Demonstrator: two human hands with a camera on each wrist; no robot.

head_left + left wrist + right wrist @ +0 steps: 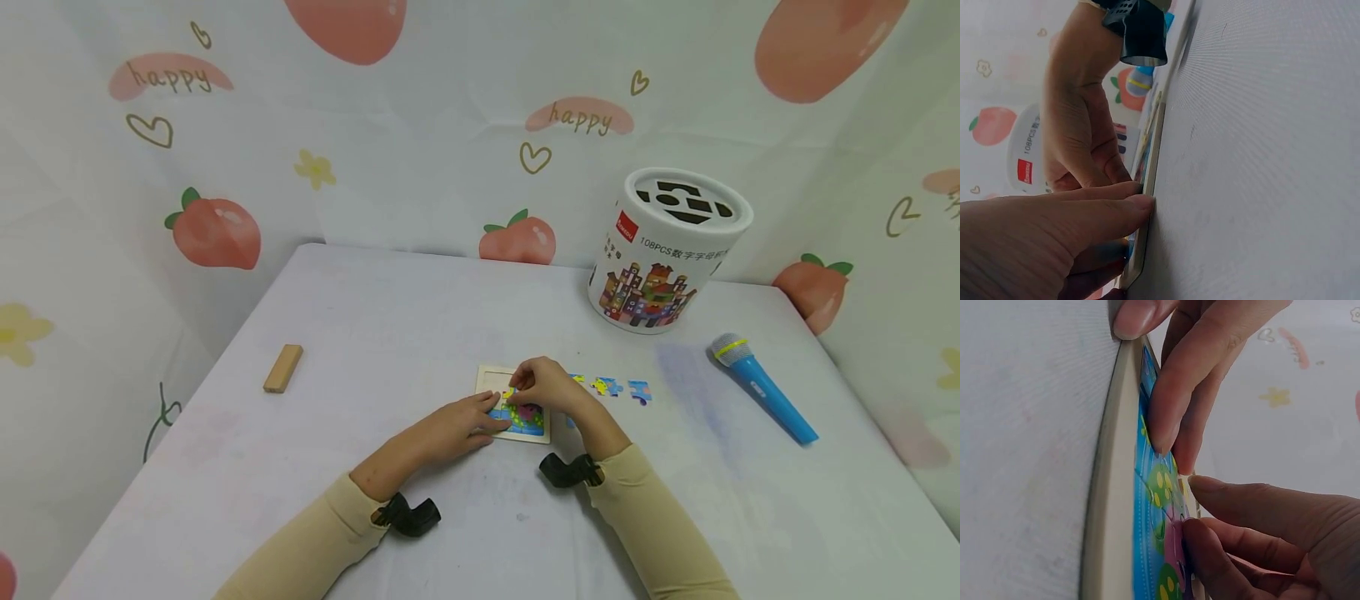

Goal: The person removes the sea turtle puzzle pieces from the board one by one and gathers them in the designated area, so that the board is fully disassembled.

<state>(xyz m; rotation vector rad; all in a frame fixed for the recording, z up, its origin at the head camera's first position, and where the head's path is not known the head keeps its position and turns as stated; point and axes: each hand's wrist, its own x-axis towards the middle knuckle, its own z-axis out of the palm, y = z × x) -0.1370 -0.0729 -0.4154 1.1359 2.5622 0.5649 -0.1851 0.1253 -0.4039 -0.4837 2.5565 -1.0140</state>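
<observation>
A square jigsaw puzzle in a pale wooden frame (545,437) lies on the table, its lower part filled with blue, green and pink pieces. My left hand (457,425) rests on its left side, fingers stretched over the pieces and the thumb at the near edge. From the right, my right hand (551,387) reaches over the frame, thumb and curled index finger pinching a small yellowish puzzle piece (508,393) near the upper middle. Its fingers (1210,556) hide part of that piece in the right wrist view. Loose puzzle pieces (640,392) lie right of the frame.
A white cylindrical tub (652,258) stands at the back right. A blue toy microphone (772,396) lies on the right side of the table, and a wooden block (283,369) on the left. A printed cloth hangs behind the table.
</observation>
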